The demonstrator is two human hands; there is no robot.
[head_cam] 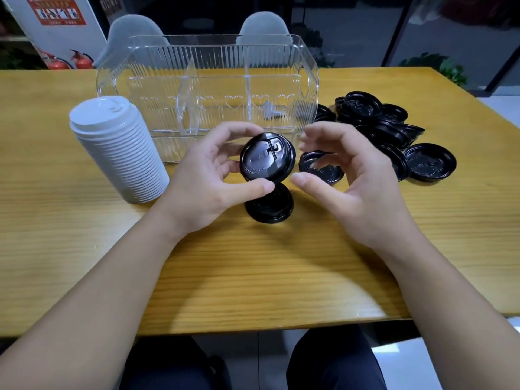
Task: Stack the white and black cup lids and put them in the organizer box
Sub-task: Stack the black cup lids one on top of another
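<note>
Left hand (pixel 205 178) fingers pinch a glossy black lid (pixel 266 159), round, embossed top tilted toward the camera, above the bench (pixel 253 277) before the clear organizer box (pixel 208 80). Right hand (pixel 349 175) fingers spread, loosely curved, holding nothing. White lid stack (pixel 118 147) lies left, leaning.

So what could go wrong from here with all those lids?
Three things, perhaps. The left hand pinches the black lid only at its rim, so it could slip onto the lid below. The tall white lid stack leans and stands free near the left forearm; a nudge might topple it. The loose black lids lie in a jumbled heap, so some may slide off the table.
</note>
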